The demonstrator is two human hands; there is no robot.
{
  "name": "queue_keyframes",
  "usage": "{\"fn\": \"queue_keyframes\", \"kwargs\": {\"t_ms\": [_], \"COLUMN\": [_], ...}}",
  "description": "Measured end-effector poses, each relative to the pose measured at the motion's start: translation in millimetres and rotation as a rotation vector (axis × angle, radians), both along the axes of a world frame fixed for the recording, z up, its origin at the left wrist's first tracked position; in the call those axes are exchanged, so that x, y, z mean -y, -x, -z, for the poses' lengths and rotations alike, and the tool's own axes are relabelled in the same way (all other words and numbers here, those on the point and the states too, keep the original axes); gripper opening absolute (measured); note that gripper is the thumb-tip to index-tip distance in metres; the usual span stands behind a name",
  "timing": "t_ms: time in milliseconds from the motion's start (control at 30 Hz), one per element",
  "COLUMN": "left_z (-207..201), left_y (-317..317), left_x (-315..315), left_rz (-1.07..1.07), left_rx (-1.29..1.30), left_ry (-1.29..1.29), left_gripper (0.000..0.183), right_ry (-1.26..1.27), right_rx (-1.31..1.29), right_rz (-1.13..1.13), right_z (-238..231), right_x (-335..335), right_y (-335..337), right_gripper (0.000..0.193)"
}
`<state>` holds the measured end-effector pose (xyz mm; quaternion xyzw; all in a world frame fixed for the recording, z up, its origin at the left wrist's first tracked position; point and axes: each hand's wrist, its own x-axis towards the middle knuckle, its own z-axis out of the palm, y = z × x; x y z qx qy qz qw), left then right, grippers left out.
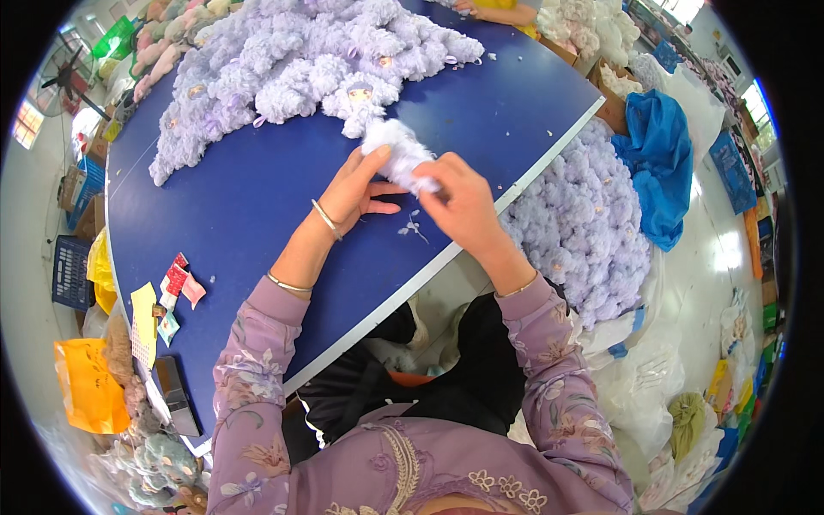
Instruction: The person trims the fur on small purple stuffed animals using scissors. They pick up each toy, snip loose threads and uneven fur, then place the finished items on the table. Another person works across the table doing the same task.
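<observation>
A fluffy pale-lilac plush piece (396, 153) is between my two hands, just over the blue tabletop (283, 189). My left hand (354, 187) holds its left side, thumb on top and the other fingers stretched beneath. At its lower right end, my right hand (463, 202) pinches the fur with bent fingers; the tips are partly hidden and blurred. Just beyond, a big heap of similar lilac plush toys (292, 64) covers the far side of the table. One plush toy with a small face (359, 93) lies closest to my hands. White fluff scraps (414, 226) rest below them.
A large pile of lilac plush (575, 219) sits beyond the table's right edge, beside a blue plastic bag (657, 163). Small wrapped packets (176, 281), a yellow paper (144, 326) and a dark box (176, 395) lie at left. Another person's hand (466, 7) shows at the far edge.
</observation>
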<state>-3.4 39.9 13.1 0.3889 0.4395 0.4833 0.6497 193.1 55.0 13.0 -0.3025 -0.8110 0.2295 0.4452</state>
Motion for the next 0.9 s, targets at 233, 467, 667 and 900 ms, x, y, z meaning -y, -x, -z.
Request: {"fn": "queue_keyframes", "kwargs": {"t_ms": [233, 467, 667, 900], "left_z": [13, 6, 19, 27], "left_y": [-4, -21, -19, -30], "left_x": [-1, 6, 7, 7], "left_rz": [-0.227, -0.237, -0.005, -0.173], "left_rx": [0.316, 0.353, 0.324, 0.264], "left_ry": [-0.120, -0.276, -0.284, -0.194], "left_gripper": [0.039, 0.043, 0.039, 0.028], "right_ry": [0.495, 1.039, 0.752, 0.143], "right_rx": [-0.236, -0.306, -0.153, 0.058], "right_rz": [-0.096, -0.301, -0.211, -0.124], "right_z": [1, -2, 3, 11], "right_x": [7, 2, 4, 12], "right_y": [3, 1, 4, 9], "right_gripper": [0.015, 0.028, 0.028, 0.022]}}
